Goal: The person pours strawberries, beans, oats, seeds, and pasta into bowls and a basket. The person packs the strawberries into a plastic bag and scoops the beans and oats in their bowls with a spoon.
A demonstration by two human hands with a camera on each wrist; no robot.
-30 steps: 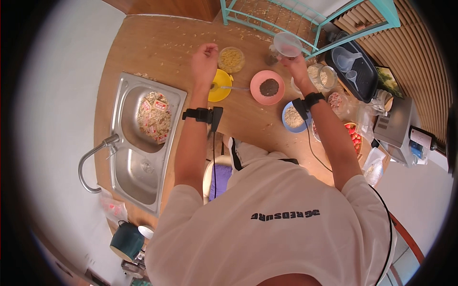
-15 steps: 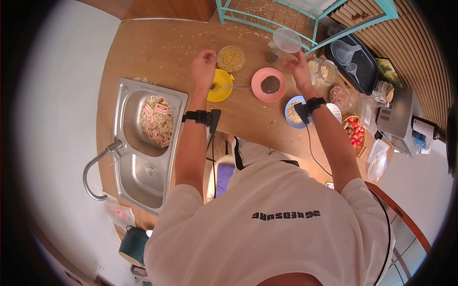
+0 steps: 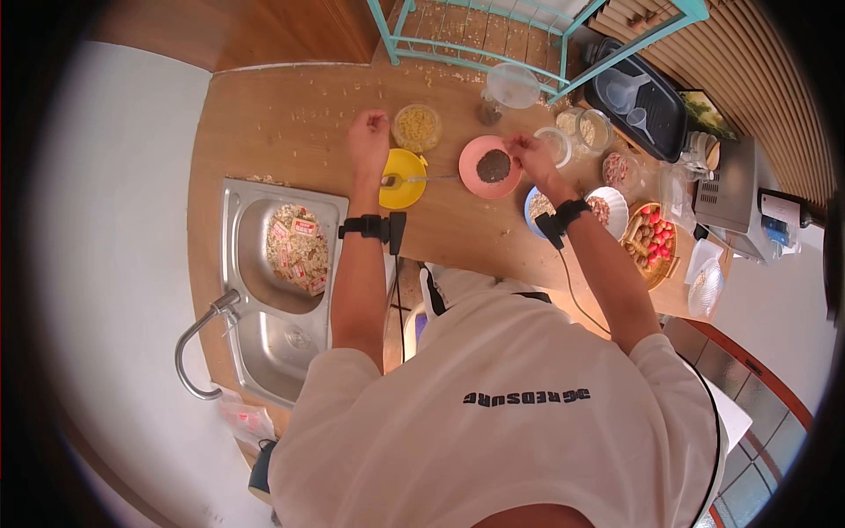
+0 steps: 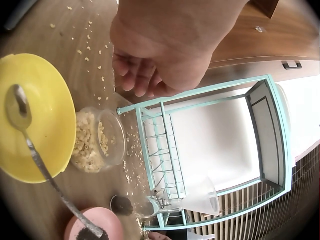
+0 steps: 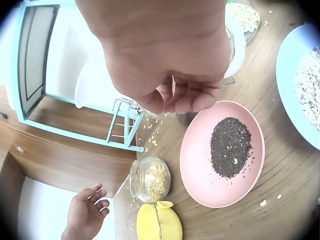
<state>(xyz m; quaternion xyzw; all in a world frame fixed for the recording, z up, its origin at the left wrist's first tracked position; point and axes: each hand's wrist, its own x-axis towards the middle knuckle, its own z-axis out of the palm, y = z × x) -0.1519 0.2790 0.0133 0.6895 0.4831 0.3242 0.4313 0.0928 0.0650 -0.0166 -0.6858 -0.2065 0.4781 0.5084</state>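
High head view, two close wrist views
From above the shirt, the head view looks steeply down on the sink and worktop; each wrist view looks past its own hand, left hand or right hand, near at the top, across the worktop (both sharply tilted). All three share the pink plate, yellow bowl and turquoise rack.

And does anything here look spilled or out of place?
Yes: loose pale bits lie strewn over the counter, as if spilled. A flaky heap with red-and-white packets sits in one sink basin, an unusual place.
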